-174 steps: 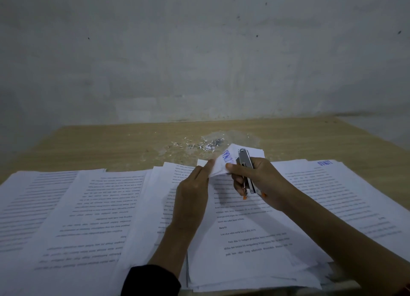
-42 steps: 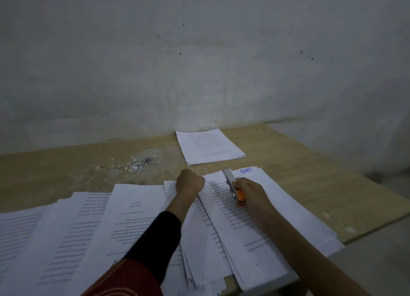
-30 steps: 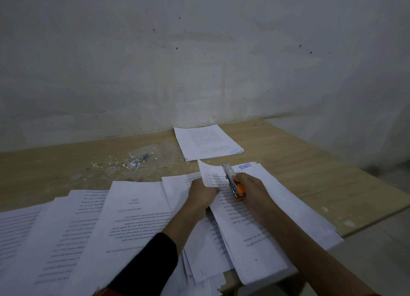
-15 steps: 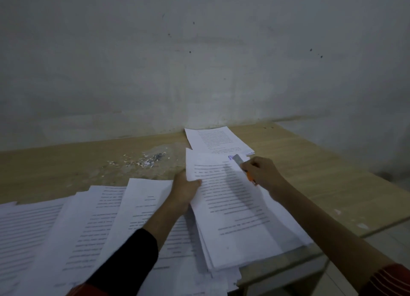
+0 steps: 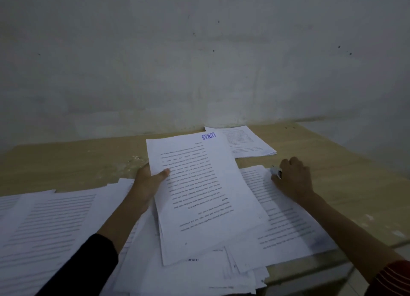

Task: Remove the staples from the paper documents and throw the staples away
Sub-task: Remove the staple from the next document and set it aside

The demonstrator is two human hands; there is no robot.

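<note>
My left hand (image 5: 148, 184) grips the left edge of a printed document (image 5: 204, 191) with a blue stamp at its far end, thumb on top, and holds it lifted above the spread papers (image 5: 51, 220). My right hand (image 5: 294, 179) rests on another printed sheet (image 5: 286, 213) at the right, fingers curled round the metal staple remover (image 5: 276, 171), of which only the silver tip shows. A few pale staple scraps (image 5: 135, 157) lie on the wood just left of the raised document; the rest of the pile is hidden behind it.
A small finished stack of papers (image 5: 246, 141) lies at the back against the wall. The wooden table (image 5: 332, 173) has its front right edge near my right forearm, with floor beyond. Overlapping printed sheets cover the near left side.
My left hand has lifted the stamped document higher and carried it toward the middle. My right hand has moved right and down onto the sheet beneath, still holding the staple remover.
</note>
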